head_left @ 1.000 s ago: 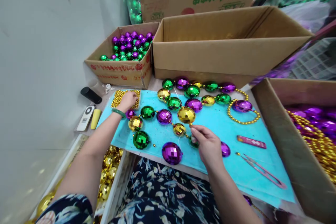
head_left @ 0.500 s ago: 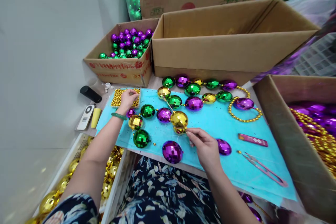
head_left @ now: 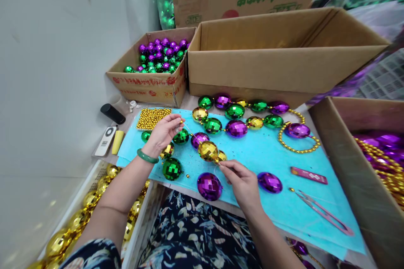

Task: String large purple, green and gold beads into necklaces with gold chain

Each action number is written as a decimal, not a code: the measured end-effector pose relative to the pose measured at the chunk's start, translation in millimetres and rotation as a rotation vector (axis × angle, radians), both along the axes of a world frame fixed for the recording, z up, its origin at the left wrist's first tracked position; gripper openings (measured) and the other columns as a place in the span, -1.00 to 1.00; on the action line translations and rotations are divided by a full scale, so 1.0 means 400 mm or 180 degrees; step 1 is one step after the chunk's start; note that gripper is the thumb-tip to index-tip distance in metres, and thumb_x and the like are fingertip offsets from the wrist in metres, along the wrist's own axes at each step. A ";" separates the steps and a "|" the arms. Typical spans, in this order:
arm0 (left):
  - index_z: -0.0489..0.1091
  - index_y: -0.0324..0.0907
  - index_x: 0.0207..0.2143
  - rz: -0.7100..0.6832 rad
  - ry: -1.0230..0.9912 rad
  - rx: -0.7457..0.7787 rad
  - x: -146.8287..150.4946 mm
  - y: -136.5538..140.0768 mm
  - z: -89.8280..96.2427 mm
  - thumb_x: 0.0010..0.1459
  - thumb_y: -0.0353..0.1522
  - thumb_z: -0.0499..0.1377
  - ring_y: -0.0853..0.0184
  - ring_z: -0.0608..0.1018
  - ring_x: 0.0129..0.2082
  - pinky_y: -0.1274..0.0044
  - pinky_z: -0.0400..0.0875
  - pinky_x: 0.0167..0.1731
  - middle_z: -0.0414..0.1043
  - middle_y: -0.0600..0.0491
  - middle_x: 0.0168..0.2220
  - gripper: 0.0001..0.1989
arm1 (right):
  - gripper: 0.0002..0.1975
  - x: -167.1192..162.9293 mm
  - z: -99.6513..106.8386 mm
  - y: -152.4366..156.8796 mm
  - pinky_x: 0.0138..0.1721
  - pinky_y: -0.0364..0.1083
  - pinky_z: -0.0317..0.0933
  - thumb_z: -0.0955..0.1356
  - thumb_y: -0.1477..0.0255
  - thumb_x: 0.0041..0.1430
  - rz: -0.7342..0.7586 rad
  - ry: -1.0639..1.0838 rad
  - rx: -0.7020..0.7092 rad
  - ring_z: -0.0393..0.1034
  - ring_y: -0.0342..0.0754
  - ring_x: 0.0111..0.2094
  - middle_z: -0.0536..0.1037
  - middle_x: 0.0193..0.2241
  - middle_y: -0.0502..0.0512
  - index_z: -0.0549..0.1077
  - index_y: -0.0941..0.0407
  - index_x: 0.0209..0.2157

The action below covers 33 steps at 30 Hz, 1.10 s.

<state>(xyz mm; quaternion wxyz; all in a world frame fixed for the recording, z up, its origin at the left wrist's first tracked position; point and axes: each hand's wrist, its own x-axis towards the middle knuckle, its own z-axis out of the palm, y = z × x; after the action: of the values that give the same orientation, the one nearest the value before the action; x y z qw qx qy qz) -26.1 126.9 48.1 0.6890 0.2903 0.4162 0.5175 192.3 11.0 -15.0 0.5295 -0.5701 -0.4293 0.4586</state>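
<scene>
My left hand (head_left: pixel 162 134), with a green bangle at the wrist, pinches a small gold bead (head_left: pixel 181 122) at the end of a thin string (head_left: pixel 190 131). That string runs down to a large faceted gold bead (head_left: pixel 208 151) between my hands. Closed fingertips of my right hand (head_left: pixel 241 180) grip the string just below it. Another gold bead (head_left: pixel 222 156) shows partly behind. Close by lie a large purple bead (head_left: pixel 209 186) and a second purple bead (head_left: pixel 270 182). Strung green, purple and gold beads (head_left: pixel 236 128) curve across the blue sheet (head_left: pixel 252 151).
A flat tray of small gold beads (head_left: pixel 151 118) sits at back left. Pink thread snips (head_left: pixel 325 212) and a magenta packet (head_left: pixel 308 175) lie at right. Cardboard boxes (head_left: pixel 252 67) line the back; another box (head_left: pixel 334 151) stands right. Gold beads (head_left: pixel 78 219) fill a crate at lower left.
My left hand has moved from the tray of small beads toward the right and nearer, up to the string's end. The large gold bead has shifted slightly left and now hangs between both hands.
</scene>
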 end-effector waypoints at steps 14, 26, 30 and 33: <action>0.40 -0.27 -0.33 0.0108 0.0062 0.0073 0.006 -0.011 -0.004 -0.13 -0.50 0.34 0.50 0.52 -0.49 0.67 0.43 -0.45 0.46 0.10 -0.46 -0.74 | -0.90 -0.005 0.008 -0.001 -0.60 -0.15 0.13 0.41 0.38 -0.09 -0.0009 -0.0070 -0.0005 0.31 -0.10 -0.53 0.50 -0.54 0.06 0.57 0.11 -0.52; 0.50 -0.26 -0.40 -0.0462 0.0696 0.0249 0.081 -0.104 -0.021 -0.14 -0.29 0.37 0.41 0.49 -0.38 0.54 0.39 -0.34 0.50 0.01 -0.38 -0.74 | -0.76 -0.033 -0.030 0.014 -0.64 -0.16 0.08 0.46 0.25 -0.17 0.0105 0.0600 -0.0539 0.13 -0.20 -0.67 0.36 -0.67 -0.06 0.47 0.12 -0.50; 0.55 -0.21 -0.39 -0.0478 0.1280 0.0578 0.077 -0.108 -0.020 -0.04 -0.23 0.30 0.36 0.49 -0.29 0.52 0.38 -0.33 0.53 -0.03 -0.28 -0.77 | -0.80 -0.011 -0.024 0.022 -0.49 -0.10 0.23 0.43 0.28 -0.11 0.0132 0.0043 -0.0166 0.31 -0.08 -0.50 0.50 -0.49 0.06 0.52 0.11 -0.45; 0.53 -0.21 -0.45 -0.0484 0.1627 0.0942 0.078 -0.107 0.007 0.00 -0.28 0.27 0.42 0.47 -0.39 0.56 0.35 -0.39 0.51 0.01 -0.38 -0.84 | -0.80 0.000 0.009 0.034 -0.29 -0.04 0.29 0.39 0.31 -0.03 0.0012 -0.0529 0.0361 0.39 -0.01 -0.29 0.54 -0.23 0.16 0.55 0.09 -0.34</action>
<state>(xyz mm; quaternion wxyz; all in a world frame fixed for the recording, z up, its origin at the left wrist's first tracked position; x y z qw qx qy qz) 5.2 84.1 50.9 0.5489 0.5387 0.4733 0.4296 192.3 24.6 -11.4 0.5227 -0.5745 -0.4981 0.3856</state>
